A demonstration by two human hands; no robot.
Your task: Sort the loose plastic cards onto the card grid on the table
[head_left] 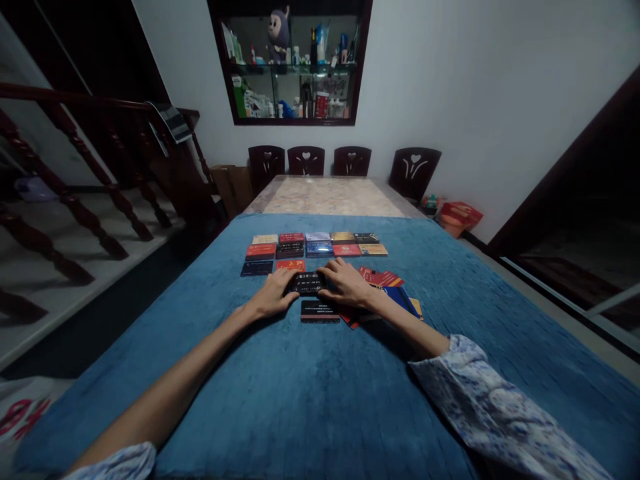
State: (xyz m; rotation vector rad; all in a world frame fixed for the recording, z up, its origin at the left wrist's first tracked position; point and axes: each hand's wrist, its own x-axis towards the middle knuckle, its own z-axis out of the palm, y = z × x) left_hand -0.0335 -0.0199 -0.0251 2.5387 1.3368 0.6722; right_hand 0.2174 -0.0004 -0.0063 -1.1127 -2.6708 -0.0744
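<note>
My left hand point(277, 291) and my right hand point(344, 283) grip a black card point(308, 283) with white print by its two short sides. The card is just above or on the blue cloth; I cannot tell which. Closer to me lies another black card point(320, 311) with a brown stripe. Under and beside my right forearm is a loose pile of cards, with a red card point(383, 277) and a blue card point(400, 298) showing. Beyond my hands, several cards lie in rows, among them a dark blue card point(257, 268) and an orange-red card point(290, 265), partly behind my left fingers.
A blue cloth point(280, 393) covers the near part of the table, and its far end point(325, 195) shows a pale patterned top. Several dark chairs point(306, 160) stand along the back. A wooden railing point(85, 200) runs at the left; a red bag point(460, 213) sits at the right.
</note>
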